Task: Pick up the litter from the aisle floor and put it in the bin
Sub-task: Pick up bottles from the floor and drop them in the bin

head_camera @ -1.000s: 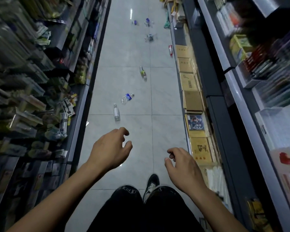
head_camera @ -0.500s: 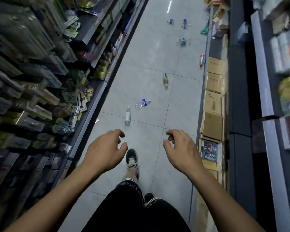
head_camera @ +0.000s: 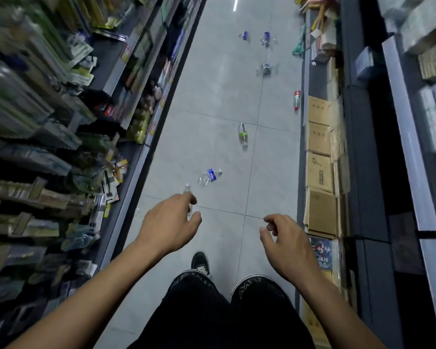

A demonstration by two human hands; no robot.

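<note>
Several plastic bottles lie scattered along the grey tiled aisle floor. The nearest clear bottle point(head_camera: 187, 190) is partly hidden behind the fingers of my left hand point(head_camera: 170, 222), which hangs above it with loosely curled fingers and holds nothing. A crushed bottle with a blue label point(head_camera: 209, 176) lies just beyond. Farther on are a green-labelled bottle point(head_camera: 243, 135), a red-capped bottle point(head_camera: 296, 99) by the right shelf, and small blue-labelled pieces point(head_camera: 266, 68) at the far end. My right hand point(head_camera: 286, 241) hovers empty, fingers loosely curled. No bin is in view.
Stocked shelves point(head_camera: 61, 122) line the left side of the aisle. Cardboard boxes point(head_camera: 319, 170) and dark shelving point(head_camera: 378, 172) run along the right. My legs and a black shoe point(head_camera: 200, 264) are at the bottom centre.
I have stepped forward along the aisle. The bottles now lie closer, and my left hand has come over the nearest clear bottle. Both hands stay empty.
</note>
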